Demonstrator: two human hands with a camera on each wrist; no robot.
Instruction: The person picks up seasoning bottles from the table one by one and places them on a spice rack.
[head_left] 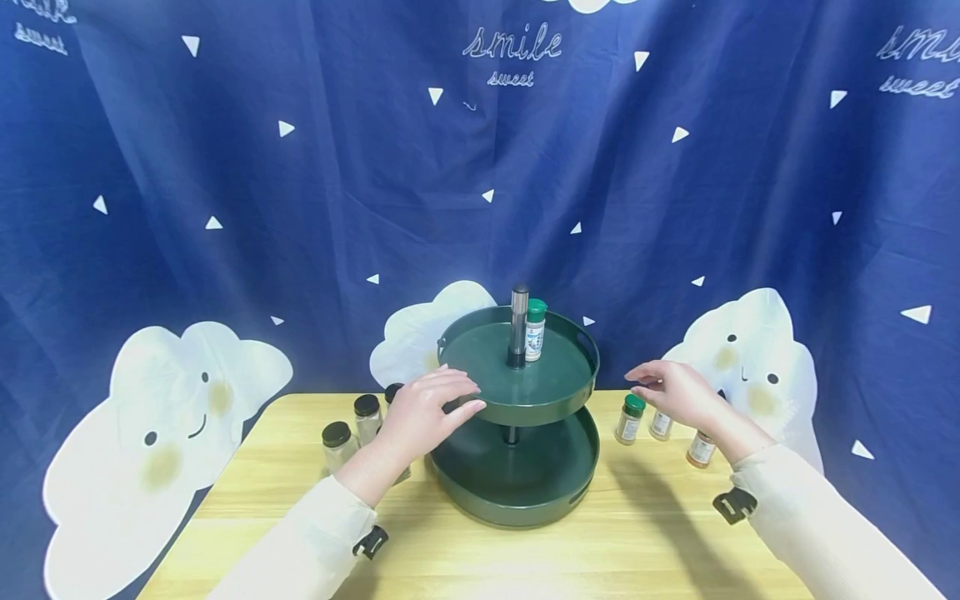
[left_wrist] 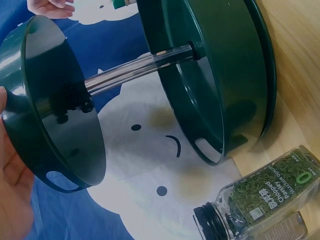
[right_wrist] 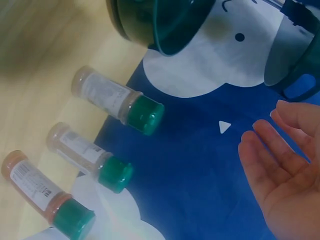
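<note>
A dark green two-tier round rack (head_left: 525, 412) stands mid-table around a metal post (head_left: 518, 325). One seasoning shaker (head_left: 535, 340) with a green cap is upright on its upper tier, beside the post. At the left front of that tier is my left hand (head_left: 423, 417), its extended fingers lying right at the outer wall (left_wrist: 12, 117) in the left wrist view. My right hand (head_left: 678, 396) hovers over the green-capped shakers at the right, its fingers loosely bent and nothing in them. In the right wrist view three such shakers (right_wrist: 110, 97) are apart from that hand.
Several black-capped spice jars (head_left: 367, 421) stand left of the rack, partly hidden by my left arm. One is a clear chopped parsley jar (left_wrist: 272, 192). The lower tier (head_left: 517, 508) is bare. Behind the wooden table (head_left: 262, 492) hangs a blue curtain (head_left: 337, 183) with clouds.
</note>
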